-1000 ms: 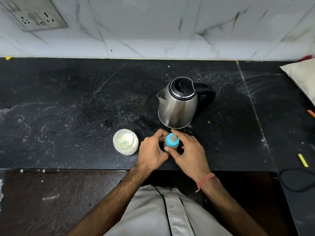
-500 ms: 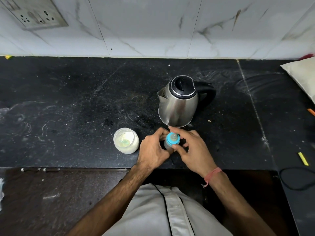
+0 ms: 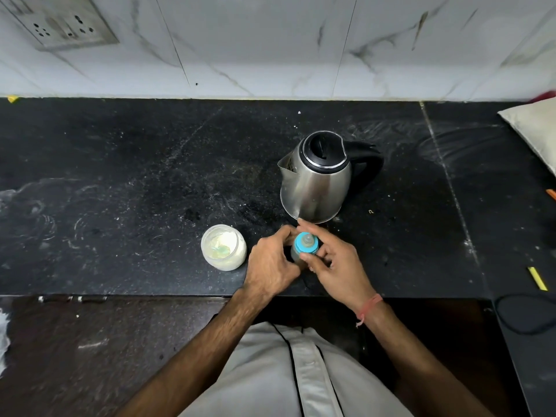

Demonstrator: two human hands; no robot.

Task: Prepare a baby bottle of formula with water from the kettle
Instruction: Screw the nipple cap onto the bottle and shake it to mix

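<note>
Baby bottle is standing upright near the surface's front edge, left hand gripping its body, right hand pinching the blue collar on top.

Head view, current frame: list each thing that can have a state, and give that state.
baby bottle: upright on the counter, blue teat cap on
left hand: grips the bottle body
right hand: fingers curled round the blue cap
kettle: upright, lid shut, nobody holding it
formula jar: upright, no lid, powder inside
wall socket: nothing plugged in
</note>
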